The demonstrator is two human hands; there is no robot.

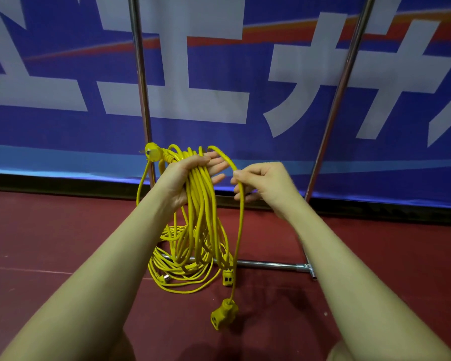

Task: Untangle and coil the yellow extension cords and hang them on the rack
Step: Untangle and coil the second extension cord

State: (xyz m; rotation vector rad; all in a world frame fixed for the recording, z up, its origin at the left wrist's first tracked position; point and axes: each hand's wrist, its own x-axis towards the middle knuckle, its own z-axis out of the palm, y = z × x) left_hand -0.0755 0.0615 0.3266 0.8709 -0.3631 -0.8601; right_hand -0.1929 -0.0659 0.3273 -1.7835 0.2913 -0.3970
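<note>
Nearest me, my two bare forearms reach forward from the bottom of the view. Hanging lowest, at about six o'clock, is the yellow socket end [224, 314] of the cord I am coiling, dangling just above the dark red floor [63, 243]. My left hand [190, 175] is palm up with fingers mostly straight, and the gathered loops of the yellow extension cord [201, 204] drape across it, hanging down toward the floor; its yellow plug [153, 152] sticks out at ten o'clock from that hand. My right hand [261, 183], at three o'clock from the left, has its grip pinched on the last free strand, which arches over to the coil. Beyond and below, a second tangled cord pile [177, 267] lies on the floor around the rack's base bar [268, 264]. Farther back, two upright rack poles [141, 74] rise at eleven and one o'clock before a blue banner [63, 131]. I judge the coiling of this cord nearly done; next calls for laying the final loop, then lifting the coil to the rack, whose top is out of view.
</note>
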